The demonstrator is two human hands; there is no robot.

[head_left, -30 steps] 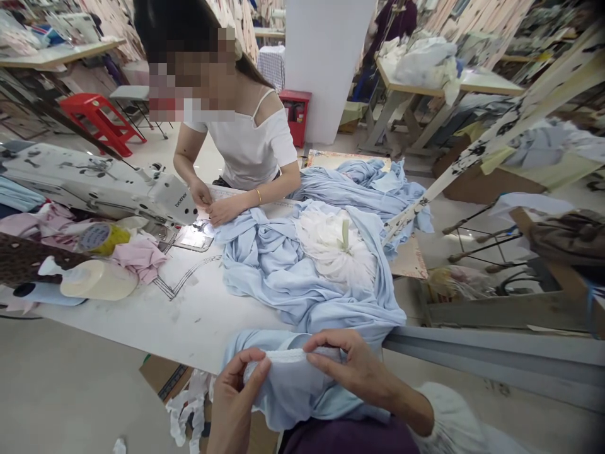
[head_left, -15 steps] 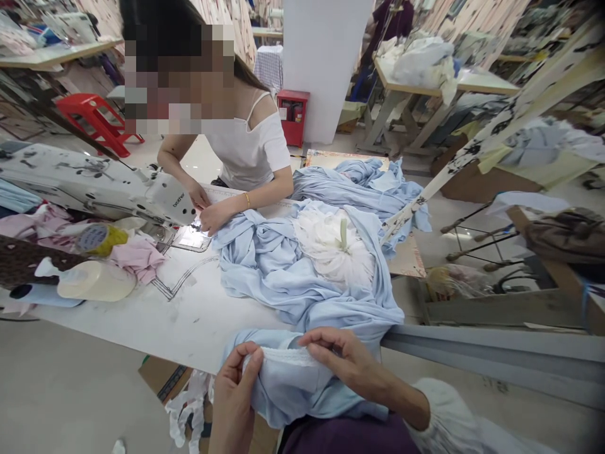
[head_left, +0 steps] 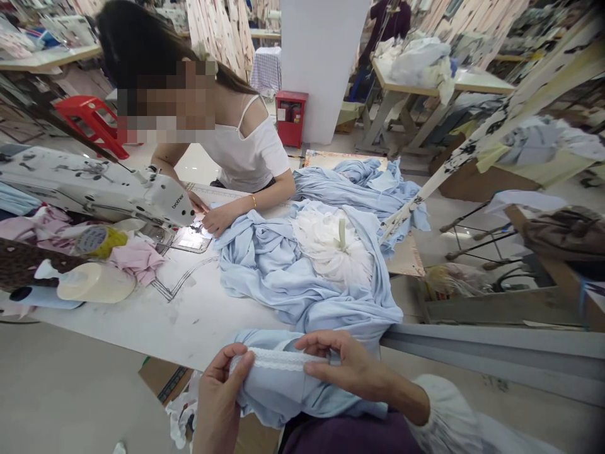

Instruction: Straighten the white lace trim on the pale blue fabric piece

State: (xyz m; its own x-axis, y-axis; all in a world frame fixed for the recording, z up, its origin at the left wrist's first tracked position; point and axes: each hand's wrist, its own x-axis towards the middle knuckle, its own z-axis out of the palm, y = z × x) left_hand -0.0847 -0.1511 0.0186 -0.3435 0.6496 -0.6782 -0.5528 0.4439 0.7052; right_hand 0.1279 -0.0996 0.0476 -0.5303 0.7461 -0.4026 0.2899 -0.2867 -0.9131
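Observation:
Both my hands hold a piece of light blue fabric (head_left: 283, 388) with a white lace trim (head_left: 276, 359) along its top edge, low at the table's near edge. My left hand (head_left: 220, 397) pinches the trim's left end. My right hand (head_left: 347, 372) pinches its right end, and the trim lies stretched flat between them. The piece runs up into a big heap of the same light blue fabric (head_left: 302, 265) on the white table (head_left: 189, 309).
Across the table a person in a white top guides blue fabric under a white sewing machine (head_left: 99, 186). Thread cones (head_left: 94, 280), pink cloth (head_left: 137, 255) and a white ruffled bundle (head_left: 331, 243) lie on the table. A grey rail (head_left: 491, 356) runs to my right.
My hands have drawn apart a little, pulling the lace trim out straight and flat. The person opposite has leaned lower and to the left over the machine.

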